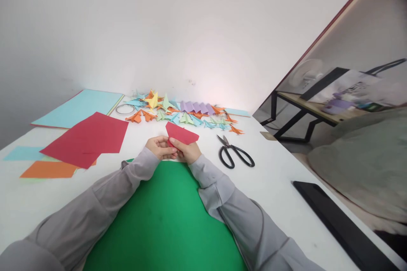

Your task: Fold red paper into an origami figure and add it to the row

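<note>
A folded piece of red paper (182, 133) is held up between my two hands, over the near middle of the white table. My left hand (159, 147) pinches its lower left corner, fingers curled. My right hand (188, 150) grips the lower edge, its thumb pressed on the front of the paper. Part of the paper is hidden behind the fingers. To the right of my right hand lie black-handled scissors (234, 151), blades slightly apart and pointing away. Behind the paper, many folded paper figures (186, 118) in orange, blue, green, yellow and purple lie in rows.
Red sheets (92, 137) lie at the left, over orange paper (49, 170) and light blue paper. A light blue stack (79, 108) sits farther back, with a wire ring (125, 109) beside it. A black flat bar (337, 216) runs along the table's right edge. A wall stands behind.
</note>
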Demonstrator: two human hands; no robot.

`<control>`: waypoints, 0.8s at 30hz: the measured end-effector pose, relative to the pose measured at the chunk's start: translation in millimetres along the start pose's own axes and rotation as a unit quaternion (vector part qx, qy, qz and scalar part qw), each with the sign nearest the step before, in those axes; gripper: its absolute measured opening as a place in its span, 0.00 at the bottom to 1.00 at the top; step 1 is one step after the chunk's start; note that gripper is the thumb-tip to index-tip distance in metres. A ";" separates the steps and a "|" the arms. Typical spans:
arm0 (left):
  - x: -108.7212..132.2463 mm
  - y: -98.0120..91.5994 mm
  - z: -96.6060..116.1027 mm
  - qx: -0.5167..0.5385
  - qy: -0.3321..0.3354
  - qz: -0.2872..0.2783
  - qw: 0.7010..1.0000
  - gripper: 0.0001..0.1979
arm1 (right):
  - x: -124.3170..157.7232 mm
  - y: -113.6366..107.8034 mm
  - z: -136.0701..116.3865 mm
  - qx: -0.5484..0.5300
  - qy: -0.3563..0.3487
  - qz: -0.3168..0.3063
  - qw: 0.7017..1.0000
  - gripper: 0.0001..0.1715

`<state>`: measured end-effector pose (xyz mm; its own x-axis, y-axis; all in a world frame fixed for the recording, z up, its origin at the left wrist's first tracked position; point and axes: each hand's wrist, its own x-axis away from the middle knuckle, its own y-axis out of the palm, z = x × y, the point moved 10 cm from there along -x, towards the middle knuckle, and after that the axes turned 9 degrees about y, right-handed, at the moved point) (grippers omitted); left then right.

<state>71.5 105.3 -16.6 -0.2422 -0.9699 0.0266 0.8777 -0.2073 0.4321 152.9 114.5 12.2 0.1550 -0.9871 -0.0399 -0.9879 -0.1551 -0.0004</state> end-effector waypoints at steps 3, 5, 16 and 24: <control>1.6 -4.1 -2.2 0.009 -0.004 0.005 1.000 0.25 | 3.2 8.6 9.0 -0.036 0.032 -0.032 0.998 0.25; 2.3 -4.7 -2.1 0.010 -0.006 -0.001 1.000 0.24 | 5.1 15.0 10.4 -0.045 0.040 -0.067 0.996 0.26; 1.8 5.3 4.9 -0.023 -0.001 -0.049 0.999 0.25 | -0.1 13.5 15.9 -0.120 0.079 -0.071 0.987 0.26; 1.4 10.8 9.3 -0.009 0.008 -0.054 0.998 0.21 | 1.3 11.7 17.0 -0.121 0.082 -0.045 0.988 0.31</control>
<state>76.8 102.8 -3.5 -0.3286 -0.9439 -0.0342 0.8546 -0.3125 0.4148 141.5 112.1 -4.8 0.2606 -0.9588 0.1129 -0.9431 -0.2278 0.2423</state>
